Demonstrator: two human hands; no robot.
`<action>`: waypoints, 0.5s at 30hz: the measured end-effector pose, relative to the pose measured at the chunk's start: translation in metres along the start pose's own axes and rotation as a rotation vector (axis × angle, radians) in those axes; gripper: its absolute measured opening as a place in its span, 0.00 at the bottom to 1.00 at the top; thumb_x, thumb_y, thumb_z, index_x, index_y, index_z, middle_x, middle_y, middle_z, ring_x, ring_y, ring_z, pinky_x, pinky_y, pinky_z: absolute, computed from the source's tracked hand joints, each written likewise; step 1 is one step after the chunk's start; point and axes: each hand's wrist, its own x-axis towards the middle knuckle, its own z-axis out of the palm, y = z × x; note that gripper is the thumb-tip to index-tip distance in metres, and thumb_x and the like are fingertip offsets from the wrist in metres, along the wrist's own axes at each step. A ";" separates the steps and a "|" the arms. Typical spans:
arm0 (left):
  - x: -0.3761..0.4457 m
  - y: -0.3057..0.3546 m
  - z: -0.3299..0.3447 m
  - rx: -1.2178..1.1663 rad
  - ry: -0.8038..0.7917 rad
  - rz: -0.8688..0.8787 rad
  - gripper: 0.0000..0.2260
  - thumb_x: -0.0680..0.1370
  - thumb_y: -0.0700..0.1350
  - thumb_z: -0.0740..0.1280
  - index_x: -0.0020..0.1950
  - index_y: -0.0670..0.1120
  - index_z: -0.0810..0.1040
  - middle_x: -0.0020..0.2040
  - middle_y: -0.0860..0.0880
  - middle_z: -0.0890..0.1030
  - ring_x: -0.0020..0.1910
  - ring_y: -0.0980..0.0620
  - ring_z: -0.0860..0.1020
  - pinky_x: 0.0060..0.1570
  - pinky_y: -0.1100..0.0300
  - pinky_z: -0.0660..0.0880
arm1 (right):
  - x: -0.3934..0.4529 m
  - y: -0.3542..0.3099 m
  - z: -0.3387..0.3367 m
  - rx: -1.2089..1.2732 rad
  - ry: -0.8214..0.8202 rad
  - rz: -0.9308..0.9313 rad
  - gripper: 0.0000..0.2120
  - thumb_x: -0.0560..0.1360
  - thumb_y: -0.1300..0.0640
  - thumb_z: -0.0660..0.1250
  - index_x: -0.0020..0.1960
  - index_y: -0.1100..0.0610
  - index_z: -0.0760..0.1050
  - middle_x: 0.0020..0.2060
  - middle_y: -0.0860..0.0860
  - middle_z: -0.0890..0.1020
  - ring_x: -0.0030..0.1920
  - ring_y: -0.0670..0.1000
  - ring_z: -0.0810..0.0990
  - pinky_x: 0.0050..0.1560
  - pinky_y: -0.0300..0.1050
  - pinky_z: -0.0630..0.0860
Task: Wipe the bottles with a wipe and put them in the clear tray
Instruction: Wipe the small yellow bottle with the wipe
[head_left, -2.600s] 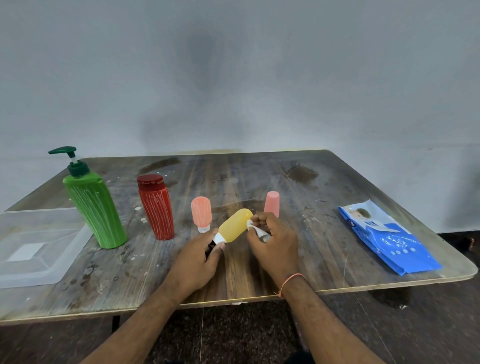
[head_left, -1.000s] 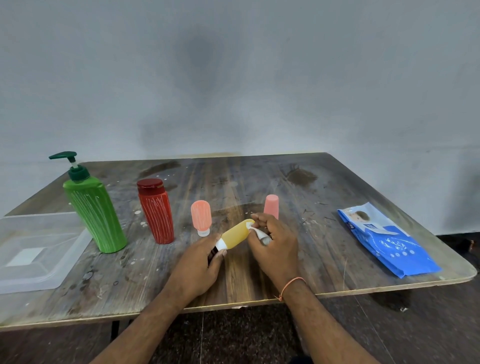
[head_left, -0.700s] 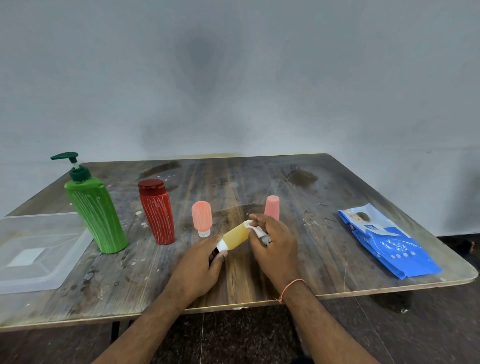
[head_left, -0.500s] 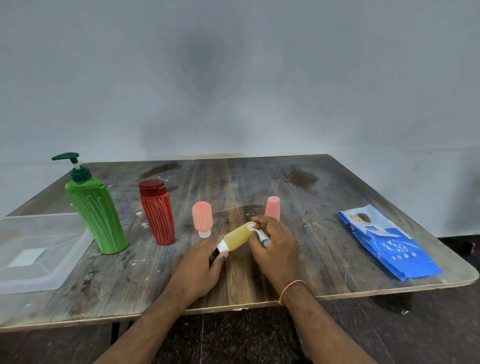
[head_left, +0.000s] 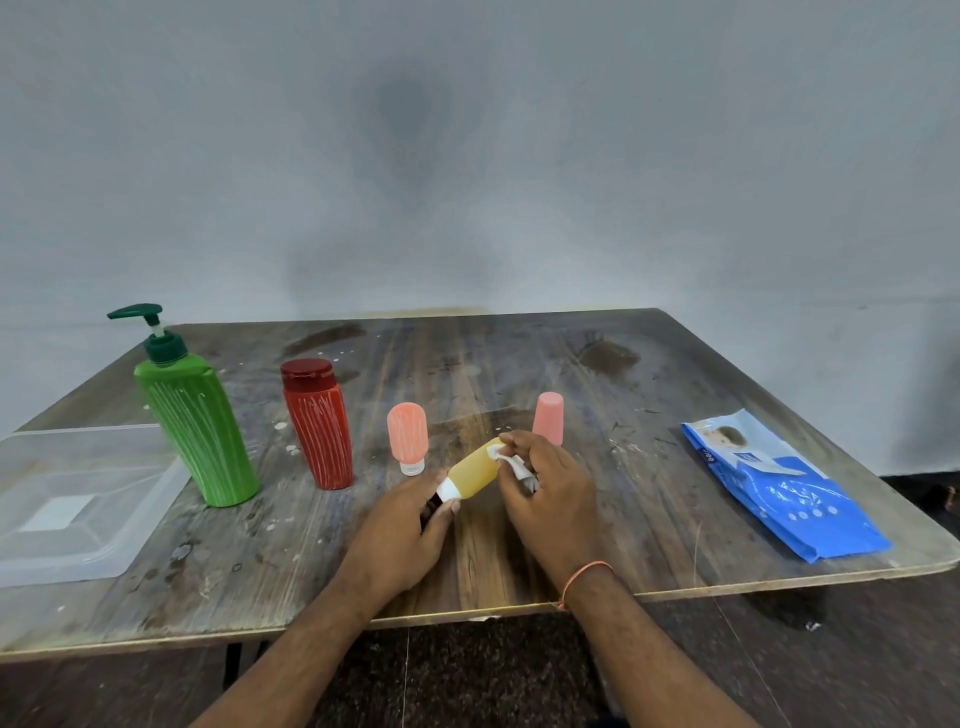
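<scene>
Left hand (head_left: 402, 525) gripping yellow bottle (head_left: 474, 474), right hand (head_left: 545, 493) pinching wipe (head_left: 511, 465), labels unreadable

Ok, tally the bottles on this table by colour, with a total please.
Green: 1, the pump bottle
Red: 1, the red bottle
Pink: 2, the left pink bottle and the right pink bottle
Yellow: 1, the yellow bottle, gripped by the left hand
Total: 5

The table (head_left: 519, 561) is worn wood, scuffed, stained and dull. At its left edge the tray (head_left: 140, 519) is clear smooth plastic. The green bottle (head_left: 202, 431) looks glossy plastic; the wipes pack (head_left: 784, 488) near the right edge is shiny film.
</scene>
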 end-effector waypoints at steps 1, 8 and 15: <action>0.000 0.000 0.000 0.000 0.002 0.005 0.17 0.84 0.53 0.65 0.73 0.54 0.75 0.55 0.61 0.78 0.50 0.62 0.75 0.46 0.70 0.68 | -0.001 -0.001 0.000 -0.005 -0.031 -0.019 0.17 0.77 0.59 0.76 0.64 0.47 0.81 0.55 0.40 0.85 0.56 0.42 0.82 0.58 0.34 0.78; 0.001 0.001 -0.001 -0.040 0.018 0.049 0.10 0.84 0.52 0.66 0.66 0.58 0.79 0.53 0.65 0.78 0.53 0.70 0.75 0.48 0.73 0.69 | -0.006 -0.003 0.002 -0.052 -0.170 -0.170 0.13 0.78 0.54 0.75 0.63 0.47 0.83 0.51 0.43 0.85 0.50 0.43 0.81 0.51 0.40 0.80; 0.002 0.000 0.000 -0.016 0.006 0.049 0.16 0.83 0.55 0.67 0.71 0.55 0.78 0.55 0.62 0.82 0.50 0.64 0.77 0.46 0.72 0.69 | -0.003 -0.006 0.000 -0.068 -0.075 -0.090 0.17 0.79 0.57 0.76 0.65 0.46 0.81 0.54 0.42 0.85 0.53 0.43 0.81 0.54 0.38 0.80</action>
